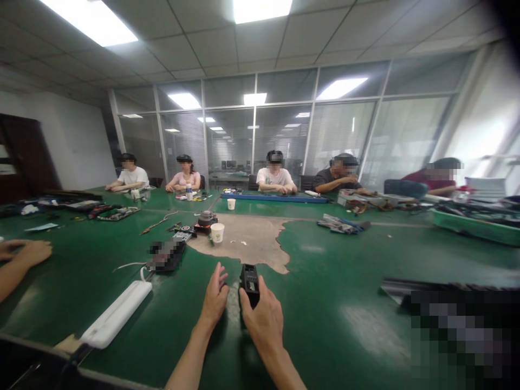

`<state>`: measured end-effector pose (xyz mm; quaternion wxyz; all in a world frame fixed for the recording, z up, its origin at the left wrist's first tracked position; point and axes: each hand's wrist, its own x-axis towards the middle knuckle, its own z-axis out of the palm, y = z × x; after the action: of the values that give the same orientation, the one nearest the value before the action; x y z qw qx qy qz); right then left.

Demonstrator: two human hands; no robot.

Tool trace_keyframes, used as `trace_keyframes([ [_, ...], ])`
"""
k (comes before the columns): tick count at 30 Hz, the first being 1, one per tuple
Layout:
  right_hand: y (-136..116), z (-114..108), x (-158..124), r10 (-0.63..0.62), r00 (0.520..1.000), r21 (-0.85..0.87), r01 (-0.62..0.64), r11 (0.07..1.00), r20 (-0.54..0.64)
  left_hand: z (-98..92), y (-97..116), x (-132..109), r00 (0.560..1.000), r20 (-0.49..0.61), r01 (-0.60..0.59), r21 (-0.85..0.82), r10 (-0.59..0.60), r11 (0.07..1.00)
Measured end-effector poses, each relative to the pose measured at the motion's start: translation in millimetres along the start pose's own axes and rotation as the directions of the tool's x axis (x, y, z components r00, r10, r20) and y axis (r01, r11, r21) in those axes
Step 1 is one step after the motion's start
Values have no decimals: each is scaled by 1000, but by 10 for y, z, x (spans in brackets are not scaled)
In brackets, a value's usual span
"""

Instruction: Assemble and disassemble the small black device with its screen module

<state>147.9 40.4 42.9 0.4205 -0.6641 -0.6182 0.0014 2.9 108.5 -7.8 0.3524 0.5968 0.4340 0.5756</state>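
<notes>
In the head view, my right hand (pixel 266 317) grips a black rectangular plastic housing (pixel 249 272) with several cut-outs on its upper face. My thumb lies along the near left side of it and my fingers wrap its right side. The housing stands tilted over the green table (pixel 325 336); whether its underside touches the surface is hard to see. Just to the left, my left hand (pixel 215 299) is open, palm turned toward the housing, fingers stretched out and touching nothing.
Left of my hands lie a white power strip (pixel 117 314) and a blurred dark device (pixel 167 254). A paper cup (pixel 217 233) stands on a bare brown patch (pixel 255 238). Gloves (pixel 341 223) and a green tray (pixel 475 226) are farther right. Co-workers sit across; another person's hands (pixel 28 252) rest at left.
</notes>
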Motion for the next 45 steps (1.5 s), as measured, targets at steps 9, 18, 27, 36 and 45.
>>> trace_keyframes([
  [9, 35, 124, -20, -117, 992, -68, 114, 991, -47, -6, -55, 34, 1000, 21, 3, 17, -3, 1000],
  [18, 187, 213, -117, -200, 978, -90, 194, 977, -64, -4, 68, 10, 999, 30, 8, 104, -11, 995],
  [27, 173, 206, -155, -178, 984, -36, 178, 983, -6, 20, 165, -25, 991, 130, 0, 189, -25, 982],
  [36, 191, 188, -147, -76, 995, 2, 76, 997, 60, 35, 114, -45, 991, 128, 18, 166, -39, 986],
  [45, 148, 138, -85, -85, 995, 224, 93, 970, -43, 44, 68, -43, 991, 117, 47, 124, -62, 991],
])
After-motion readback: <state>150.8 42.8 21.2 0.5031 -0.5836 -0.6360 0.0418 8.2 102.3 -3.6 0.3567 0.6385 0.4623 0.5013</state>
